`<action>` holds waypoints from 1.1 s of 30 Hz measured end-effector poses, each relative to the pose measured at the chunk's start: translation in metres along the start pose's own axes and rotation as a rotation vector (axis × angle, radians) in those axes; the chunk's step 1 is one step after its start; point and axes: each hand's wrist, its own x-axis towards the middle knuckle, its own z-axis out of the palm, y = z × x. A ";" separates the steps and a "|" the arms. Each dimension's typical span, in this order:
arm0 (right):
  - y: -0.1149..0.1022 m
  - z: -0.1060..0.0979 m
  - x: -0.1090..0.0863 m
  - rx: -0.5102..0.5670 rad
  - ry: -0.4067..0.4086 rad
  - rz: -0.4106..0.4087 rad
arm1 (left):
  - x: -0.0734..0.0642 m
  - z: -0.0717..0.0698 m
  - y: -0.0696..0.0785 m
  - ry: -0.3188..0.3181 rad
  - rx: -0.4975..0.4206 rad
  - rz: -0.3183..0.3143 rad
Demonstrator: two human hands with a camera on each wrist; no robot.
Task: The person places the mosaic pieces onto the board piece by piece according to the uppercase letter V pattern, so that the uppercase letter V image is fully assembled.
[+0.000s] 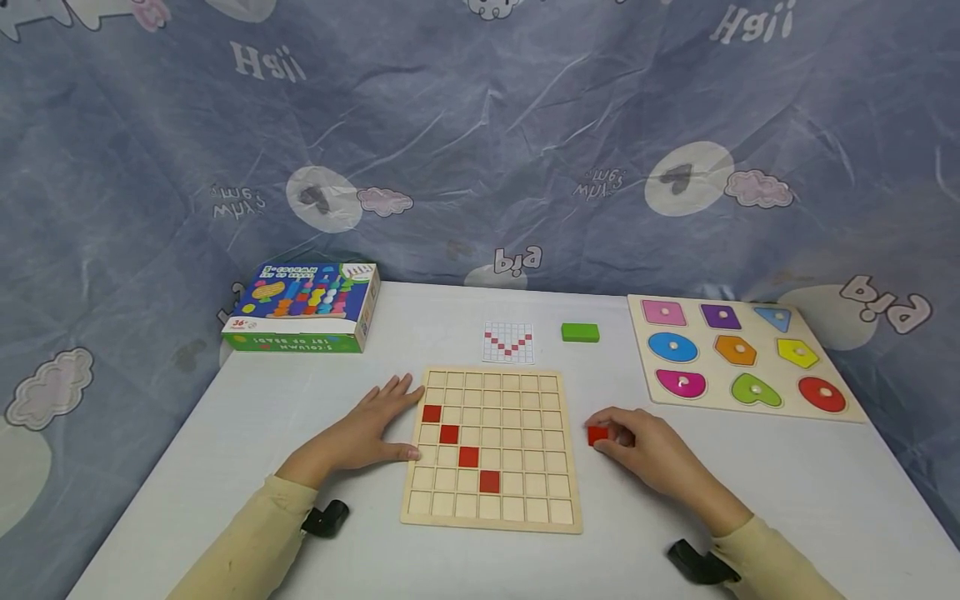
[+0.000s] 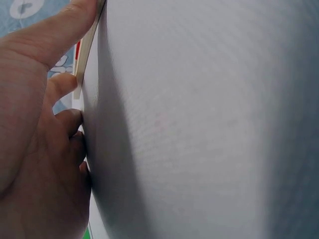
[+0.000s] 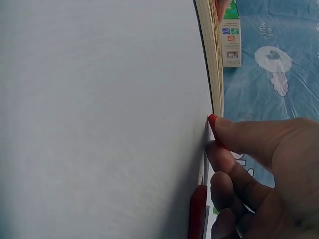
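Note:
A wooden grid board (image 1: 525, 508) lies on the table, with several red tiles (image 1: 468, 457) in its squares forming a diagonal from the left edge downward. My left hand (image 1: 366, 432) rests at the board's left edge, fingers spread, with thumb and index fingertips at the rim. In the left wrist view the thumb lies along the board's side. Just right of the board, my right hand (image 1: 651, 450) pinches a red square tile (image 1: 597, 436) between thumb and fingers. The right wrist view shows this tile (image 3: 213, 124) tilted at the fingertips, close over the table.
Behind the board lie a pattern card (image 1: 508, 342) with red squares and a green block (image 1: 580, 333). A shape puzzle board (image 1: 765, 407) lies at the back right, a bead-set box (image 1: 300, 308) at the back left. Another red piece (image 3: 198, 214) shows below the right fingers.

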 end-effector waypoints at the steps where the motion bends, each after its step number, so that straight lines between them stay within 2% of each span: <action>1: 0.000 0.000 0.000 0.000 -0.002 -0.006 | 0.000 0.000 0.000 0.001 0.000 -0.001; 14: -0.007 0.001 -0.001 0.023 0.031 0.001 | 0.000 0.000 0.000 0.000 -0.007 -0.002; 33: -0.021 0.008 -0.001 0.076 0.021 -0.034 | -0.001 0.000 0.000 -0.003 -0.014 0.000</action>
